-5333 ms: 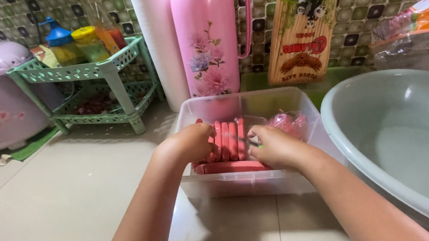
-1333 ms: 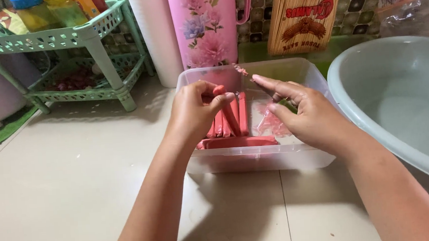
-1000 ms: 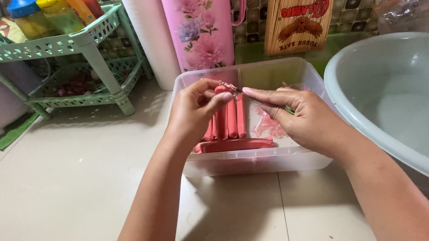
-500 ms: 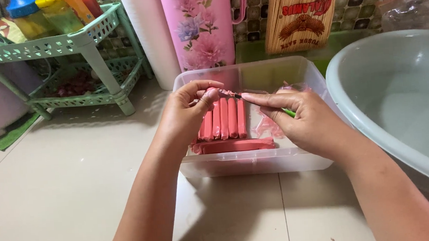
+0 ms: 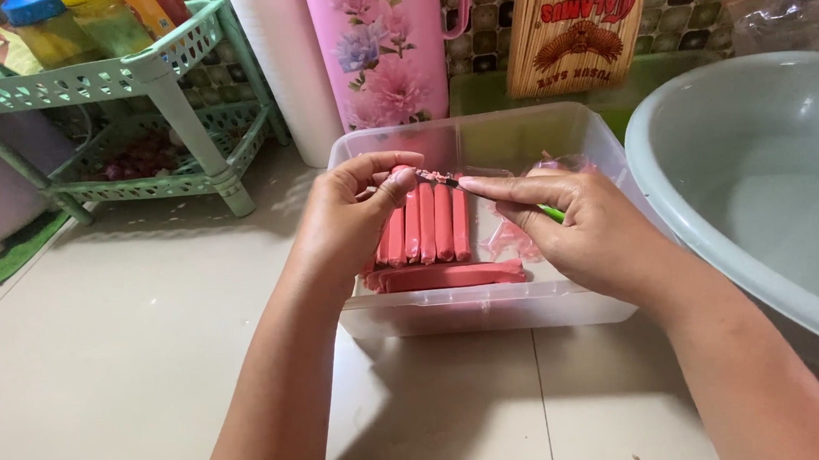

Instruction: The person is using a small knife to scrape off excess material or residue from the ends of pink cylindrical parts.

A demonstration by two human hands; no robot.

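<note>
A clear plastic box (image 5: 490, 306) stands on the tiled floor with several red sausages (image 5: 433, 224) lined up inside and one lying crosswise at the front. My left hand (image 5: 347, 220) is over the box's left side, pinching the top end of one sausage (image 5: 396, 172) between thumb and fingers. My right hand (image 5: 585, 229) grips a small knife with a green handle (image 5: 553, 214). Its blade (image 5: 437, 178) points left and touches the sausage end at my left thumb. Crumpled pink wrappers (image 5: 514, 242) lie in the box under my right hand.
A large grey-green basin (image 5: 758, 190) sits at the right, close to my right forearm. Behind the box stand a pink floral flask (image 5: 389, 51), a white cylinder (image 5: 276, 68) and a pack of skewers (image 5: 572, 26). A green plastic rack (image 5: 135, 76) holds bottles at the left.
Both hands rose from inside the box. My left hand lifted one sausage upright and my right hand brought the knife tip to its top end.
</note>
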